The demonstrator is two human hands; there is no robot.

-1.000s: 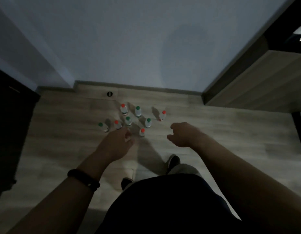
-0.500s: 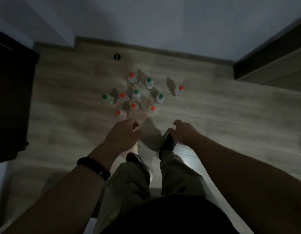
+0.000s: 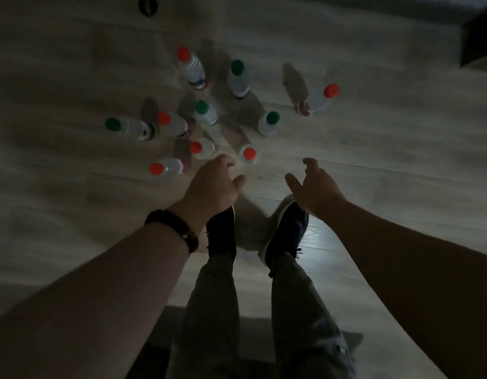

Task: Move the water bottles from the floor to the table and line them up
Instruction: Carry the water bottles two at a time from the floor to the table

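Note:
Several clear water bottles with red or green caps stand in a cluster on the wooden floor ahead of me. The nearest red-capped bottle (image 3: 248, 154) stands just beyond my left hand (image 3: 213, 184), whose fingers are loosely curled and hold nothing. Another red-capped bottle (image 3: 201, 148) is just left of those fingertips, and a third (image 3: 165, 166) further left. My right hand (image 3: 313, 186) hovers open to the right, thumb and fingers spread, apart from any bottle. A lone red-capped bottle (image 3: 318, 99) stands off to the right. No table is in view.
My two dark shoes (image 3: 287, 228) stand on the floor (image 3: 387, 173) right below my hands. A round dark floor fitting (image 3: 148, 5) sits at the top edge. A dark piece of furniture (image 3: 480, 36) fills the upper right corner.
The view has tipped down and closer to the floor. Both hands have dropped toward the bottles, and my right hand's fingers have spread open.

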